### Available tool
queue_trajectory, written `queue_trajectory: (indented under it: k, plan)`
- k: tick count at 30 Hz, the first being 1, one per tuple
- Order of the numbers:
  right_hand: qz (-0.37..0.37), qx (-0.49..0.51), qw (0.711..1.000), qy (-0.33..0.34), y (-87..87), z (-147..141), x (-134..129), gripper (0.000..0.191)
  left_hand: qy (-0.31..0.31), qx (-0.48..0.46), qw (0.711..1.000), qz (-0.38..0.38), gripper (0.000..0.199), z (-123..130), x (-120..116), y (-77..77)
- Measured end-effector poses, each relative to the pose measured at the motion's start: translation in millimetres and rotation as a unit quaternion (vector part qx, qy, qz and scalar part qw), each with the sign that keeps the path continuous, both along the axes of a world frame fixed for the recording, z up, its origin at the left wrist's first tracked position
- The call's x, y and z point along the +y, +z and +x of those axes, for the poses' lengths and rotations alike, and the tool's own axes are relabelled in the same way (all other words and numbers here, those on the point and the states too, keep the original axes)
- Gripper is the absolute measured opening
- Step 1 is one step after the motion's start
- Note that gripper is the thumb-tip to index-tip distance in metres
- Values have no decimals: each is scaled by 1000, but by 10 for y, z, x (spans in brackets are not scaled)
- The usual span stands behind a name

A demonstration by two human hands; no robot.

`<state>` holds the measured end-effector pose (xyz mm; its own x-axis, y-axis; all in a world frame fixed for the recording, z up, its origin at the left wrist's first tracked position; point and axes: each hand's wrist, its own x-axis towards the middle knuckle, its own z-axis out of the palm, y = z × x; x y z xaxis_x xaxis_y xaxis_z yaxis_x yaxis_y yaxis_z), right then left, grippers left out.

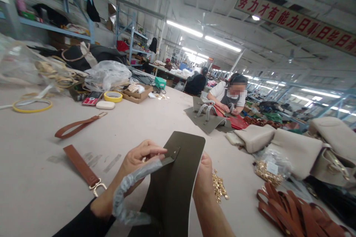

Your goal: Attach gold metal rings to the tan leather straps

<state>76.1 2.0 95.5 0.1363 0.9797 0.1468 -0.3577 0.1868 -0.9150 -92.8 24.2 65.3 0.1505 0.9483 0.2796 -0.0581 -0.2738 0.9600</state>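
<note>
A dark olive bag panel point(178, 181) is held up in front of me, tilted. A handle wrapped in clear plastic point(125, 181) loops from it, its end tab lying against the panel near a small hole or stud. My left hand point(139, 159) is closed at that end of the handle, fingertips close to the tab; its thumb is hidden. My right hand point(204, 177) grips the panel's right edge, with most of its fingers hidden behind it. Small gold-coloured metal pieces point(219, 187) lie in a pile on the table beside my right wrist.
Brown wrist straps point(80, 164) lie at left, more brown straps point(297, 211) at lower right. Cream bags point(297, 148) and a bag of gold hardware point(268, 172) stand at right. Yellow tape point(113, 96) and a cardboard box point(136, 94) sit farther back. A co-worker point(229, 96) works across the table.
</note>
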Motion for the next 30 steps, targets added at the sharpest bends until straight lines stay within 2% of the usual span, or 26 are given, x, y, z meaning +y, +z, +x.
queue_trajectory:
  k: [2,4,6,8,10,12,14,15,16,17,18,20,22,25,30]
  plan:
    - [6,-17,1000,-9,-36,-1,-9,22,-103,-85,983,-124,37,-37,-24,68]
    - [17,-52,998,-27,-55,11,-28,20,-197,-164,943,-211,52,-66,-52,122]
    - [40,-105,992,-52,-46,27,-60,15,-260,-188,924,-209,66,-100,-78,159]
    - [90,-187,975,-80,-15,29,-105,8,-303,-149,927,-161,75,-132,-104,195]
    - [172,-301,931,-113,12,0,-157,7,-317,-87,939,-102,80,-141,-142,246]
    - [264,-405,864,-143,13,-64,-207,14,-287,-2,956,-58,73,-116,-194,305]
    - [336,-459,812,-134,-12,-142,-245,19,-239,86,966,-39,47,-68,-247,354]
    - [355,-462,804,-118,-25,-174,-257,19,-225,116,966,-42,32,-44,-268,369]
    - [353,-452,814,-98,-33,-194,-262,18,-217,129,966,-52,19,-26,-283,375]
    - [326,-427,840,-76,-32,-198,-261,16,-212,121,967,-68,9,-13,-290,373]
    - [280,-387,877,-58,-22,-185,-252,13,-210,95,969,-93,8,-7,-289,361]
    - [160,-274,948,-22,24,-111,-216,7,-205,26,965,-163,22,-6,-270,316]
    - [67,-180,981,26,81,-2,-170,11,-196,-32,955,-222,32,-7,-242,260]
    - [13,-158,984,81,127,142,-116,20,-173,-87,949,-251,36,0,-208,203]
    - [-21,-220,971,88,68,205,-66,21,-125,-142,950,-249,37,-3,-187,216]
